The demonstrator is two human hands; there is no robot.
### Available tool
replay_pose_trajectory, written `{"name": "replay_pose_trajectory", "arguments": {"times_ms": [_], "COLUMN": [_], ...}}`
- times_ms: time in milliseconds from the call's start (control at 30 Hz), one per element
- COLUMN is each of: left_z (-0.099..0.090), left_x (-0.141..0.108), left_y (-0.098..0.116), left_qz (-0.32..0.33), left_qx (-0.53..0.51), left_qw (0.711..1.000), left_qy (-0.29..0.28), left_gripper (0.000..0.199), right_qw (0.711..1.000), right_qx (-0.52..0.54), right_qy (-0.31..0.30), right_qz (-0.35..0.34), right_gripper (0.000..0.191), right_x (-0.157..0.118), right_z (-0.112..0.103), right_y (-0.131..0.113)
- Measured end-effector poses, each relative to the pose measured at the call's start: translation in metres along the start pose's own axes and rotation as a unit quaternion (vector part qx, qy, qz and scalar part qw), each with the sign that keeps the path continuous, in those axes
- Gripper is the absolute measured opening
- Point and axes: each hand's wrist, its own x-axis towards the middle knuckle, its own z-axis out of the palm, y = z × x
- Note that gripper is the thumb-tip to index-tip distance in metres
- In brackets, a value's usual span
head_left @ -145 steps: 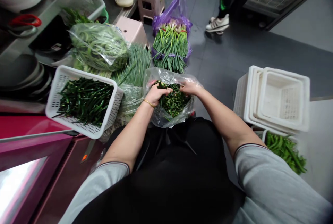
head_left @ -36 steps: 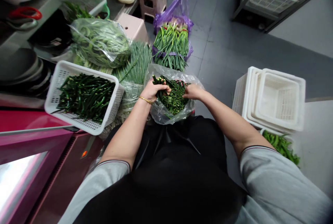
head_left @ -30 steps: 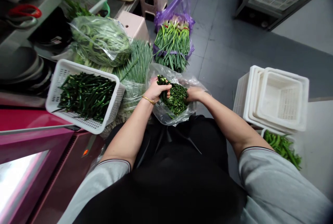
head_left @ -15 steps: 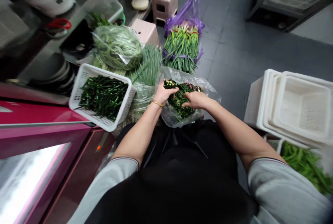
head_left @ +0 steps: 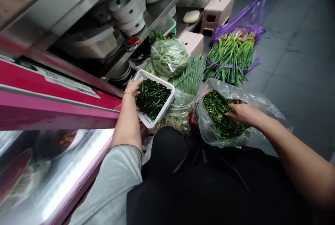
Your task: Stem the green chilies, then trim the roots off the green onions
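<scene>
A white plastic basket [head_left: 168,108] filled with dark green chili peppers [head_left: 151,97] stands left of centre. My left hand [head_left: 133,87] is at the basket's far left corner, its fingers apart over the rim and the peppers' edge. To the right, a clear plastic bag [head_left: 206,127] lies open around more dark green peppers [head_left: 218,113]. Over these peppers is my right hand [head_left: 239,112], its fingers bent down and touching them. Whether anything is between those fingertips is too small to tell.
Bagged greens [head_left: 169,57] and long green stalks [head_left: 192,73] lie between basket and shelf. Spring onions [head_left: 232,54] in a purple bag [head_left: 246,14] rest on the floor. Two pink stools [head_left: 220,7] stand behind. A red and pink cabinet [head_left: 52,110] borders the left.
My left hand has left the clear bag and moved left to the pepper basket. My right hand stays at the bag's peppers. The view has turned left.
</scene>
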Motion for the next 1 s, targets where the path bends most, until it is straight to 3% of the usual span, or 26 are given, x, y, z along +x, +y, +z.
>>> {"name": "replay_pose_trajectory", "arguments": {"times_ms": [100, 200, 267, 333, 367, 433, 500, 533, 600, 700, 800, 867, 933, 1000], "left_z": [-0.004, 0.017, 0.053, 0.101, 0.127, 0.177, 0.22, 0.236, 0.255, 0.259, 0.255, 0.255, 0.251, 0.243], "left_x": [-0.013, -0.072, -0.128, -0.183, -0.204, -0.228, -0.225, -0.216, -0.191, -0.169, -0.178, -0.189, -0.192, -0.187], "left_y": [0.025, 0.055, 0.064, 0.059, 0.053, 0.034, 0.013, 0.004, -0.007, 0.001, 0.031, 0.051, 0.06, 0.055], "left_qz": [-0.022, 0.092, 0.184, 0.245, 0.27, 0.303, 0.288, 0.258, 0.186, 0.162, 0.255, 0.319, 0.356, 0.344], "left_qx": [-0.092, -0.156, -0.136, -0.033, 0.028, 0.136, 0.221, 0.255, 0.279, 0.166, 0.009, -0.025, -0.013, 0.002], "left_qw": [0.995, 0.983, 0.967, 0.941, 0.929, 0.919, 0.918, 0.918, 0.925, 0.948, 0.931, 0.903, 0.894, 0.91], "left_qy": [0.033, -0.001, -0.108, -0.231, -0.249, -0.211, -0.162, -0.158, -0.178, -0.216, -0.263, -0.286, -0.27, -0.232], "left_gripper": [0.062, 0.049, 0.04, 0.04, 0.044, 0.069, 0.098, 0.103, 0.085, 0.038, 0.036, 0.034, 0.031, 0.03], "right_qw": [0.999, 0.996, 0.994, 0.991, 0.987, 0.972, 0.954, 0.947, 0.948, 0.97, 0.975, 0.967, 0.956, 0.959], "right_qx": [0.02, 0.039, 0.048, 0.074, 0.093, 0.13, 0.159, 0.168, 0.171, 0.142, 0.133, 0.156, 0.177, 0.182], "right_qy": [0.031, 0.082, 0.101, 0.11, 0.13, 0.194, 0.255, 0.272, 0.268, 0.193, 0.168, 0.203, 0.229, 0.206], "right_qz": [-0.007, -0.004, -0.012, -0.022, -0.013, 0.007, 0.017, 0.02, 0.023, -0.023, -0.058, -0.009, 0.052, 0.067], "right_gripper": [0.033, 0.036, 0.041, 0.048, 0.049, 0.054, 0.061, 0.064, 0.058, 0.031, 0.028, 0.033, 0.037, 0.036], "right_x": [0.007, 0.025, 0.04, 0.052, 0.056, 0.056, 0.047, 0.04, 0.023, 0.005, 0.001, 0.003, 0.005, 0.003], "right_z": [-0.004, -0.005, -0.007, -0.014, -0.019, -0.032, -0.044, -0.048, -0.05, -0.035, -0.012, 0.001, 0.007, 0.007], "right_y": [0.003, -0.003, -0.007, -0.004, 0.002, 0.021, 0.04, 0.047, 0.051, 0.038, 0.027, 0.034, 0.048, 0.06]}}
